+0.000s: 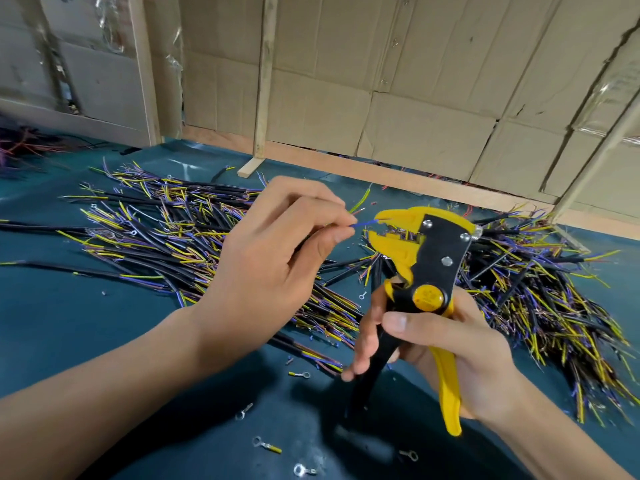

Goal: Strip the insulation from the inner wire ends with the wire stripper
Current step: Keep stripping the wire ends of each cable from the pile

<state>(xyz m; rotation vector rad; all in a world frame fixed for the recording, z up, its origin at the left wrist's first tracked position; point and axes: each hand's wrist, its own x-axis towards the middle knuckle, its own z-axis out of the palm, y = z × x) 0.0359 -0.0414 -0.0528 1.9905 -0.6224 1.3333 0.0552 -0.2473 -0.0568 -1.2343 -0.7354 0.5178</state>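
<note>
My left hand (273, 268) pinches a cable end between thumb and fingers; its thin blue inner wire (365, 223) pokes right into the jaws of the wire stripper (420, 258). A green-yellow inner wire (360, 201) and a reddish one stick up from the same pinch. My right hand (446, 355) grips the yellow and black handles of the stripper, which stands upright with its yellow jaws pointing left. The jaws are slightly apart around the blue wire's tip.
A pile of black cables (166, 226) with yellow, blue and brown inner wires lies on the dark teal table (86, 323) at left; another heap (540, 282) lies at right. Ring terminals (266, 445) are scattered near me. Cardboard walls (398, 81) and a wooden post (261, 81) stand behind.
</note>
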